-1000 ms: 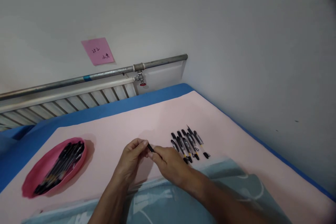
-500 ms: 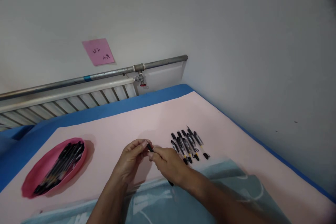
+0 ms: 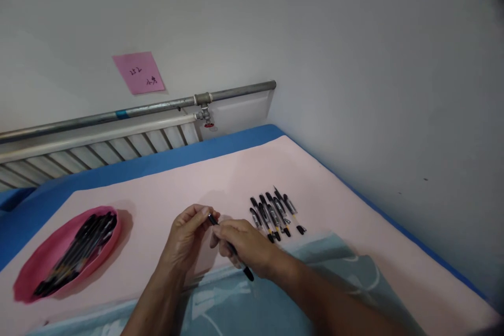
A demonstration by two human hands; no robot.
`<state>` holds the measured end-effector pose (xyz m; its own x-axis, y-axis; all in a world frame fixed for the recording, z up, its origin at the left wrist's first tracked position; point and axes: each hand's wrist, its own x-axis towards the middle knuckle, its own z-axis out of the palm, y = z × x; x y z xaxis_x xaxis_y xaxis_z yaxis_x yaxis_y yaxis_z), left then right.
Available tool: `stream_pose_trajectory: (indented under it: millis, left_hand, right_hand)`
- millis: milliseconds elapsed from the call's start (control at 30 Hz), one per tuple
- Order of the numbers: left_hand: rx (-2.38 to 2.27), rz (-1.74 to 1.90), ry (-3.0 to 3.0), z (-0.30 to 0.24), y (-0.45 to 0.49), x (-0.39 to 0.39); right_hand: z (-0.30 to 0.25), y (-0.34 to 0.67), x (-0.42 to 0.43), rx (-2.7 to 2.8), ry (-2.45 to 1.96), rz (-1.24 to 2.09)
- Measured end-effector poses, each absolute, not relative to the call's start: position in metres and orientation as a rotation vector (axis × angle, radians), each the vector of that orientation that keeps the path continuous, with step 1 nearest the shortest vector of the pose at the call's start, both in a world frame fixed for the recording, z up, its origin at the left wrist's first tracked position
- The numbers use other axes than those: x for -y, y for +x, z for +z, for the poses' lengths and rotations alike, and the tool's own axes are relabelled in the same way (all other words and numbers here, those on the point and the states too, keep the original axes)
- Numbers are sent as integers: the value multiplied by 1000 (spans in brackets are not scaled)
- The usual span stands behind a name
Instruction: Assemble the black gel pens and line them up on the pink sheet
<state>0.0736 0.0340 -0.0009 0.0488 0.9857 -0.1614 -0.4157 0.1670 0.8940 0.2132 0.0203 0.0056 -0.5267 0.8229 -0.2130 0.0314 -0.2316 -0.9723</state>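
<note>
A black pen [image 3: 232, 248] lies slantwise between my two hands above the pink sheet [image 3: 220, 178]. My left hand [image 3: 185, 236] pinches its upper end with closed fingertips. My right hand [image 3: 246, 244] is wrapped round its middle, and the pen's lower tip sticks out below that hand. Just right of my hands lies a row of several black pens [image 3: 273, 212] side by side. A pink oval dish [image 3: 27, 278] full of several more black pens [image 3: 76, 252] rests at the far left.
A grey-green patterned cloth [image 3: 275, 299] covers the near part of the surface. Blue bedding [image 3: 157, 160] borders the pink sheet. A radiator [image 3: 98, 147] with a metal pipe [image 3: 157, 107] runs along the back wall, a pink note [image 3: 138, 72] above it. A white wall [image 3: 394, 89] closes the right side.
Both hands have shifted slightly left in the picture as the view turned. The pen has slid further through my right hand, so its lower tip now shows below it.
</note>
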Motion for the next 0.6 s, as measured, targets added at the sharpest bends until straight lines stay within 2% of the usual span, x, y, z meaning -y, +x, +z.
stream_pose_trajectory:
  millis: [100,200,300,433,600]
  left_hand:
    - [-915,1310,802,0,77,-32]
    - [-968,1261,883,-5,88,-32]
    - [-1204,1052,1121,-17,105,-37]
    - [-1487,887,1506,-29,135,-52]
    - [-1642,836,1607,-33,156,-66]
  right_hand:
    - [7,218,-23,1337,-941,1969]
    - [11,236,-32,1293,-1006,1768]
    - [16,261,-45,1059,-1026,1537]
    - [22,281,-54,822,-930,1494]
    - [23,282,-53,815,-894,1511]
